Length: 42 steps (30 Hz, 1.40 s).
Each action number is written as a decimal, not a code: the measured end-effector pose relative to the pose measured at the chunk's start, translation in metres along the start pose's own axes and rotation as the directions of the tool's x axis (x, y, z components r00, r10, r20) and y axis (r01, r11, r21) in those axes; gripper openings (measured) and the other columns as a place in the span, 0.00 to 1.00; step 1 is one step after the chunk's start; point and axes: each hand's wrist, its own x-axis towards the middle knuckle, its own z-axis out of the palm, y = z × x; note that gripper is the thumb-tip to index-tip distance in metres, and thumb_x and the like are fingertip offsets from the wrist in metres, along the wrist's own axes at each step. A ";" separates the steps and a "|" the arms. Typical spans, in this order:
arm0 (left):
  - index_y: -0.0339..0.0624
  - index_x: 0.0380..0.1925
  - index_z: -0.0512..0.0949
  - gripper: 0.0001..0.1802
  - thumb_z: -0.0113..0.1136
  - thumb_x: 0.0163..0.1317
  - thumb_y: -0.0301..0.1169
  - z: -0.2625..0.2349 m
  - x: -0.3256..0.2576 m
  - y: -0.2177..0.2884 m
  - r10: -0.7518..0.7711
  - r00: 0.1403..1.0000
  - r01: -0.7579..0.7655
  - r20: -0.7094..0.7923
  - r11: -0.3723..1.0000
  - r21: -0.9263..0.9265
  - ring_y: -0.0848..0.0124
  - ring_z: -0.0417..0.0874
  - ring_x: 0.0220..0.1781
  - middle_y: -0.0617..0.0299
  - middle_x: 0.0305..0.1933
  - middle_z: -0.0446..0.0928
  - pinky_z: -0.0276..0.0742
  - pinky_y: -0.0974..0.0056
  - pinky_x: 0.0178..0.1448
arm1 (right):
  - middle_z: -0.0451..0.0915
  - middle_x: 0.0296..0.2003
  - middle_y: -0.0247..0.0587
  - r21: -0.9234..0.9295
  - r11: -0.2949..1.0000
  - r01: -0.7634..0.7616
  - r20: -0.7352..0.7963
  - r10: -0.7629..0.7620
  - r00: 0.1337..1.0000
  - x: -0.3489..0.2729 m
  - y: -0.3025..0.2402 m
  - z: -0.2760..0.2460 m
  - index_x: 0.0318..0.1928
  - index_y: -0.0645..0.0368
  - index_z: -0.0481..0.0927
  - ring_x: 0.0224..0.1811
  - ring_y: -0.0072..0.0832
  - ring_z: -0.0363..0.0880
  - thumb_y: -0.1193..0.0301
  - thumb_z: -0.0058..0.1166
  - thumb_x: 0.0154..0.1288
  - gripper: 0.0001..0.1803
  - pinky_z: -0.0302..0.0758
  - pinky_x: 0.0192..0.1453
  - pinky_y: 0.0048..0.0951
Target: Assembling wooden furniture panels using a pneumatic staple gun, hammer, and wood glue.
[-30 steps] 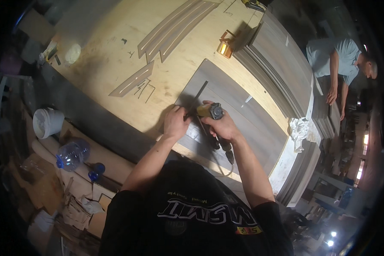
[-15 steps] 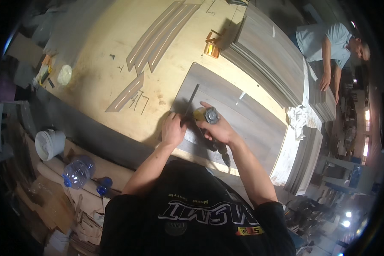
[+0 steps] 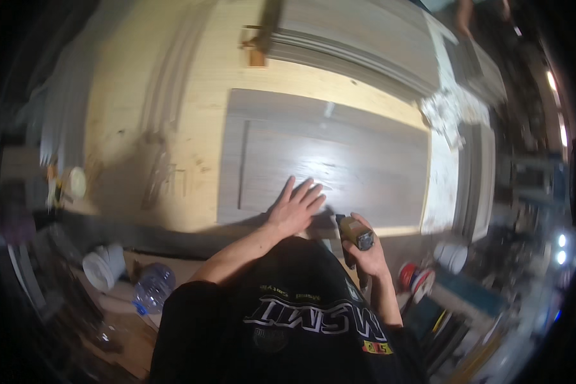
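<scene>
A grey wood-grain panel point(image 3: 377, 153) lies flat on the pale workbench in front of me. Near its front edge, my left hand point(image 3: 296, 211) rests on it, fingers spread and holding nothing. My right hand point(image 3: 368, 256) is closed around a yellow and black nail gun point(image 3: 351, 234), just off the panel's front edge, to the right of my left hand. A narrow dark strip point(image 3: 242, 169) lies along the panel's left part.
Stacked grey panels point(image 3: 365, 25) stand behind, beside a small orange-brown item point(image 3: 256, 56). Blurred long strips point(image 3: 173, 70) lie to the left on the bench. A white bucket point(image 3: 104, 266) and a large clear bottle point(image 3: 155, 287) sit below the bench. Another person's arm point(image 3: 464, 18) shows at the far right.
My left hand has left the dark strip and now lies spread on the panel. My right hand has drawn the nail gun back toward me and rightward. The whole view has turned.
</scene>
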 end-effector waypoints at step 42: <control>0.44 0.61 0.80 0.28 0.68 0.65 0.45 -0.040 0.181 -0.072 -0.361 0.931 0.331 -0.055 0.898 -0.290 0.55 0.69 0.71 0.56 0.65 0.75 0.59 0.48 0.77 | 0.82 0.57 0.40 0.162 0.977 -0.136 -0.090 0.151 0.984 0.040 -0.017 -0.080 0.75 0.45 0.68 0.50 0.27 0.82 0.71 0.66 0.62 0.41 0.81 0.54 0.29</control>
